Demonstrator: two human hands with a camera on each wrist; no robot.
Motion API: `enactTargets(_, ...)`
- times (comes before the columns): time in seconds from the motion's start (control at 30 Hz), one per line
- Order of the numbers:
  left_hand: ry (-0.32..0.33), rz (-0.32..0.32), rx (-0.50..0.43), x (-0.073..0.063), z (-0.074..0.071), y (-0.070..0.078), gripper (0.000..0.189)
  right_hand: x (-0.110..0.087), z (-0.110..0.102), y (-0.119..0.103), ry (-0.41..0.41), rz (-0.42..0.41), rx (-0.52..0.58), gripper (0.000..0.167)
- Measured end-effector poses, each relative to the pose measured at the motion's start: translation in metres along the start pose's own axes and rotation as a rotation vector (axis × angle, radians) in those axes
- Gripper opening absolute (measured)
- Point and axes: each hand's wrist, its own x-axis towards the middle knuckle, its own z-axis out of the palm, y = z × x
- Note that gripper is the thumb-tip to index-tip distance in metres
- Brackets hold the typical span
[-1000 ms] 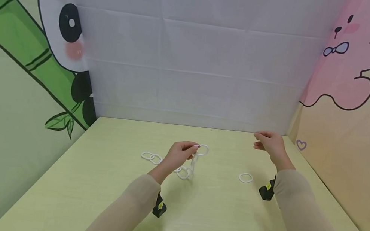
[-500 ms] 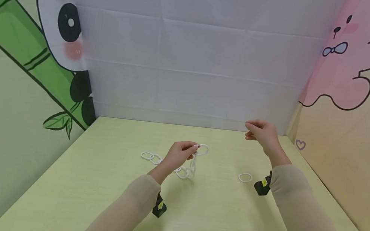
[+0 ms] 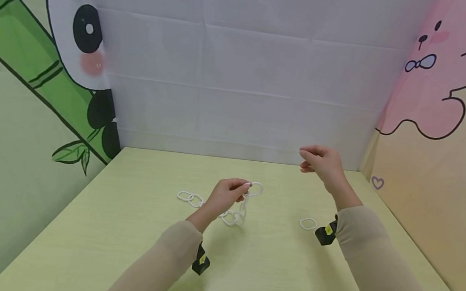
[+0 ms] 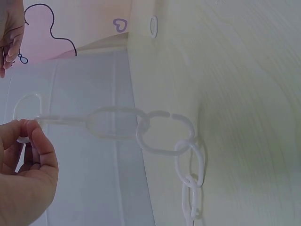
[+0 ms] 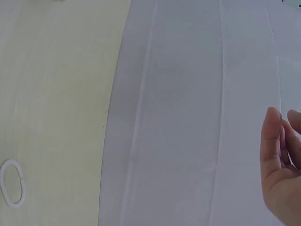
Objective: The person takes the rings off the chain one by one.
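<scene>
My left hand (image 3: 227,193) pinches the upper part of a white plastic chain (image 4: 165,151) between thumb and fingertips. One link sticks out past the fingertips, and the links below hang down to the table. The chain's far end (image 3: 186,192) lies on the table to the left, its middle partly hidden behind the hand. Over the table's back right, my right hand (image 3: 323,165) is raised in the air, fingers loosely bent and holding nothing. A single loose white link (image 5: 23,188), with a small gap in its side, rests on the table below it.
The pale wooden table (image 3: 262,272) meets a white cloth backdrop (image 3: 244,118) at its rear edge. A side wall with a panda and bamboo (image 3: 66,104) stands at left, one with a pink bear (image 3: 429,100) at right. Black wrist cameras (image 3: 201,261) hang under both sleeves.
My right hand has moved left and up, away from the right side of the table. The left hand stays in place with the chain, and the loose link has not moved.
</scene>
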Motion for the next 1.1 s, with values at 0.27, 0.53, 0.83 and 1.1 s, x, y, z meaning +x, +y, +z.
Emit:
enactTargets(0.27,0.001,-0.001,0.002,0.002,0.002,-0.002,0.025,-0.003,0.009,-0.011,-0.020,-0.030,0.007,0.035)
enactTargets(0.53,-0.001,0.002,-0.006,0.001,0.003,-0.001,0.024,-0.005,0.019,-0.017,-0.055,-0.070,0.008,0.033)
enactTargets(0.83,-0.007,0.007,-0.018,0.002,0.004,-0.002,0.024,-0.007,0.033,-0.018,-0.100,-0.106,0.023,0.027)
enactTargets(1.1,0.003,0.008,-0.020,0.003,0.005,-0.003,0.024,-0.013,0.047,-0.020,-0.163,-0.111,0.004,0.025)
